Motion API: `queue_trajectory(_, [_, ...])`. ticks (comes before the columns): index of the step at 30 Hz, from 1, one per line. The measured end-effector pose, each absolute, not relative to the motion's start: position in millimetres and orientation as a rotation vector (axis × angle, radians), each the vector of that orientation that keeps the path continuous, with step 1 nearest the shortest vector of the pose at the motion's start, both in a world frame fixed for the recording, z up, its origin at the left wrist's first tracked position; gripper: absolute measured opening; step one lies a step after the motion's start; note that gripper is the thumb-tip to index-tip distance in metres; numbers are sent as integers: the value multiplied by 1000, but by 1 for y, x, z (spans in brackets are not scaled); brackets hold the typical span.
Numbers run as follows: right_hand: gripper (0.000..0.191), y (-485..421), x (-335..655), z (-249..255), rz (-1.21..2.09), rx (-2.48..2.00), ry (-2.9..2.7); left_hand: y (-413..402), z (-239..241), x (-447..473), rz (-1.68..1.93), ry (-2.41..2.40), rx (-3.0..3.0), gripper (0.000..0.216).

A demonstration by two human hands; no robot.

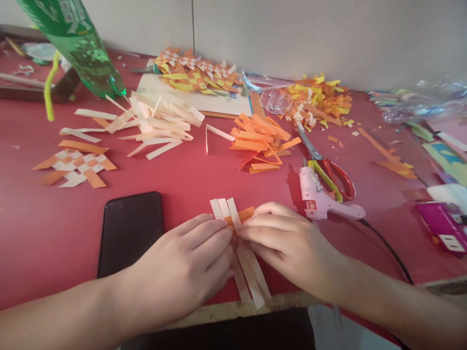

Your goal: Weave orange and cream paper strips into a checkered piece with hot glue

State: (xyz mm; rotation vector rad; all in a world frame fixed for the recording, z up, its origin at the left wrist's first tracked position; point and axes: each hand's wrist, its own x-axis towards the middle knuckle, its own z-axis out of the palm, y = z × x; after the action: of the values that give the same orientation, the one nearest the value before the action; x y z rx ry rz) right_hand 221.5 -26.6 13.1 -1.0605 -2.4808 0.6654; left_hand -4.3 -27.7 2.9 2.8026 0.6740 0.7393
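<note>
strips of cream paper (251, 272) are lying at the front of the red bench (189, 194), lower ends reaching its edge, with an orange strip (250, 212) crossing them nearer the top. and the left hand (193, 253) is curling inward, fingers bent and drawn together, gripping the strips at that crossing! the right hand (292, 233) is mirroring it, fingertips pinching at the crossing, the orange end poking out just above them. a black phone (131, 231) is resting just beside the left hand; a pink glue gun (317, 201) is sitting near the right. farther back, loose orange strips (255, 141) are piling beside a cream heap (156, 121).
</note>
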Motion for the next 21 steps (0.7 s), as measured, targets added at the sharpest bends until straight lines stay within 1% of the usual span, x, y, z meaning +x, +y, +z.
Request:
queue_trajectory(8, [16, -28, 222, 8, 521, -1147, -2381, -29, 3, -6, 696, 682, 2813, 20])
queue_trajectory(16, [30, -26, 220, 10, 507, -1214, -2459, -29, 2, -6, 662, 684, 2813, 18])
queue_trajectory(18, [31, -26, 220, 11, 488, -1224, -2461, -30, 2, -7, 660, 684, 2812, 19])
queue_trajectory(21, [28, -27, 220, 10, 457, -1237, -2447, -30, 3, -7, 655, 681, 2826, 18])
